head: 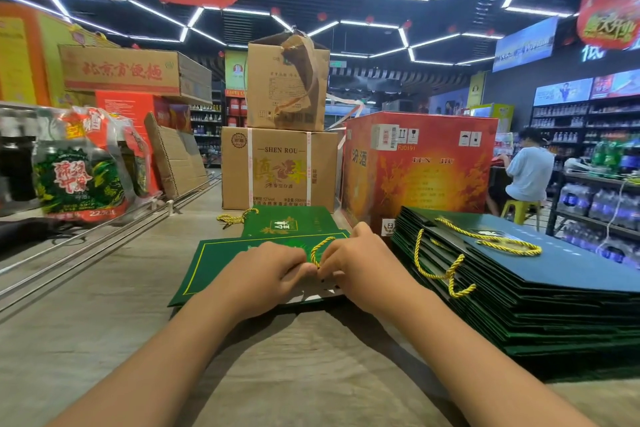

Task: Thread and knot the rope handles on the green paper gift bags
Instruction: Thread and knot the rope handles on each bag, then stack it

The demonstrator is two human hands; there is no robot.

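On the floor (pixel 104 305) before you, a tall stack of bags (pixel 540 295) sits to your right, a flat green bag (pixel 221 263) lies in the middle, and on it your left hand (pixel 273 270) and right hand (pixel 360 260) both pinch a yellow rope (pixel 320 248) between curled fingertips.

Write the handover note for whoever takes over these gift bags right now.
Left hand and right hand: both pinch the yellow rope over the flat green bag in front.
Another flat bag lies behind it, loose rope beside.
Stack of bags at right; its top bag has rope handles.
Left: finish this bag's handle; whether a knot is tied cannot be told.
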